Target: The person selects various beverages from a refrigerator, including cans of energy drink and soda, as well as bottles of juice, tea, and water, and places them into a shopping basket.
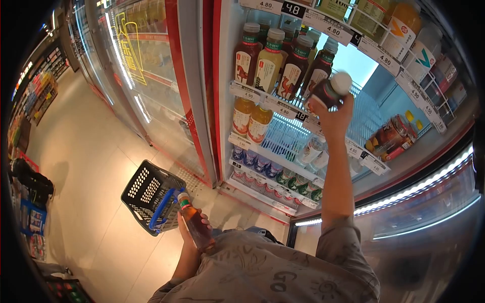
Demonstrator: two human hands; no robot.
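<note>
the open drinks fridge (pixel 222 76) fills most of the view, white wire shelves with price strips along the front edges, and its glass door (pixel 146 65) is swung wide to the left. down on the pale glossy floor sits a black plastic shopping basket (pixel 149 194) with a grid of holes and blue handles, near the fridge's bottom corner. right hand (pixel 333 118) is raised to the second shelf, fingers wrapped tight round a dark tea bottle (pixel 328 91) with a white cap, held tilted just in front of the shelf edge beside the row of matching brown bottles (pixel 280 63). left hand (pixel 194 224) is down by the waist, closed around an amber bottle (pixel 194 222) with an orange cap, just above the basket. if that top bottle is going on or off the shelf, i'd say keep it upright-ish and clear of the neighbours' caps, since smooth plastic with a slick label slides easily and the wire shelf gives little footing. below are two orange juice bottles (pixel 251 118) and rows of small cans (pixel 273 171).
</note>
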